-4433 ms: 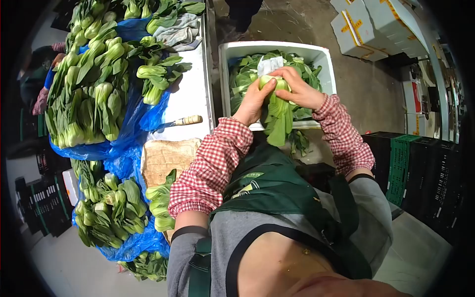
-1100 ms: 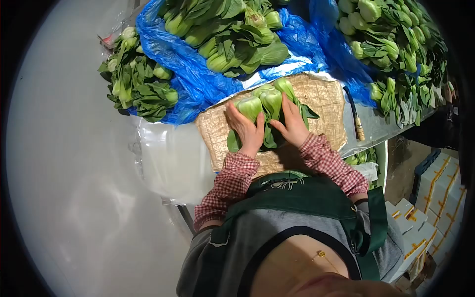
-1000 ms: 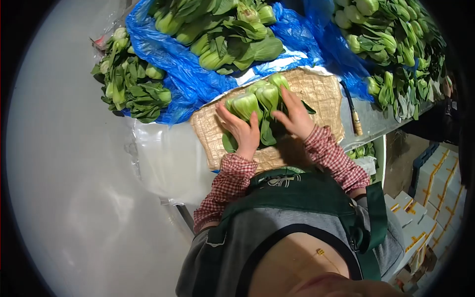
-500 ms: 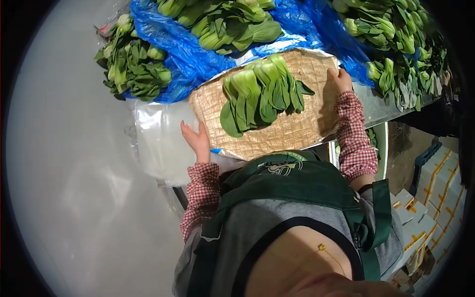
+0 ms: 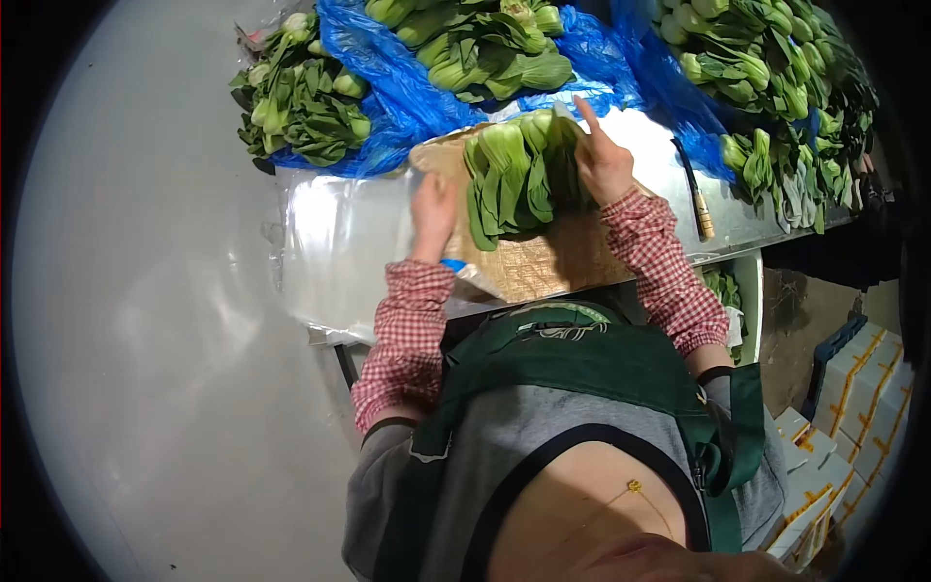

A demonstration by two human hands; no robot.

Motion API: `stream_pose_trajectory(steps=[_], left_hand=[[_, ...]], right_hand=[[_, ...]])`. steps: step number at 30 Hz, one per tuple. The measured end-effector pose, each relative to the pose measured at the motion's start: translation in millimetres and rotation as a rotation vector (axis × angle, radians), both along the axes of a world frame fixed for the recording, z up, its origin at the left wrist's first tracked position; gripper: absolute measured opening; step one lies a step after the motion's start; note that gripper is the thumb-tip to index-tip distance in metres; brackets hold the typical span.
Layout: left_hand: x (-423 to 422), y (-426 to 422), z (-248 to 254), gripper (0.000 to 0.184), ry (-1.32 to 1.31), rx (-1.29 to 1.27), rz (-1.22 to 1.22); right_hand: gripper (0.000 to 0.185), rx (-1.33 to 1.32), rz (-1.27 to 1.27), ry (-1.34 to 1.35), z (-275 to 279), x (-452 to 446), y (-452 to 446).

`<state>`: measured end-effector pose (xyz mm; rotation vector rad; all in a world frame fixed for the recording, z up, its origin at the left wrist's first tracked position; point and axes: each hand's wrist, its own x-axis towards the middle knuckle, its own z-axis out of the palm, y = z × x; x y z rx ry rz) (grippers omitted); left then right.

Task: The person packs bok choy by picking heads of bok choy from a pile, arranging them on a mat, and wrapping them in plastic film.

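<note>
A row of bok choy (image 5: 506, 179) lies side by side on a crinkled brown wrapping sheet (image 5: 543, 270). The sheet's right side is raised and turned in toward the vegetables, shading their right end. My right hand (image 5: 603, 167) is at that raised side, index finger stretched out and the other fingers bent against the sheet. At the left edge of the sheet, my left hand (image 5: 433, 215) has its fingers closed, slightly blurred, and appears to pinch the sheet. A knife (image 5: 700, 202) with a pale wooden handle lies on the table to the right.
Blue plastic bags (image 5: 383, 92) run along the back, under and between heaps of bok choy (image 5: 499, 53). More heaps stand at back left (image 5: 305, 107) and right (image 5: 747, 58). Clear plastic (image 5: 330, 242) covers the table at left. White foam boxes (image 5: 858, 373) are stacked at lower right.
Both hands have moved inward, the right one from the sheet's far right edge to beside the bok choy. The sheet's right side has been turned in, uncovering the knife.
</note>
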<state>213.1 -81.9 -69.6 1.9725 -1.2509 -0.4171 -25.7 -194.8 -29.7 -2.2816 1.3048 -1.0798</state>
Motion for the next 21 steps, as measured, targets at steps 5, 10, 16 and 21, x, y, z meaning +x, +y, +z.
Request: stream_pose_trajectory(steps=[5,10,16,21], left_hand=[[-62,-34,0,0.015,0.145,-0.142,-0.028],[-103,-33,-5,0.015,0.174,-0.176,0.064],[-126,-34,-17,0.027,0.307,-0.149,0.066],[-129,-19,-18,0.03,0.579,-0.217,0.038]], right_hand=[[0.058,-0.049,0.19,0.015,-16,34,17],[0.03,-0.036,0.304,-0.142,-44,42,13],[0.014,0.112,0.216,0.03,-18,59,13],[0.024,0.104,0.227,0.156,-24,55,2]])
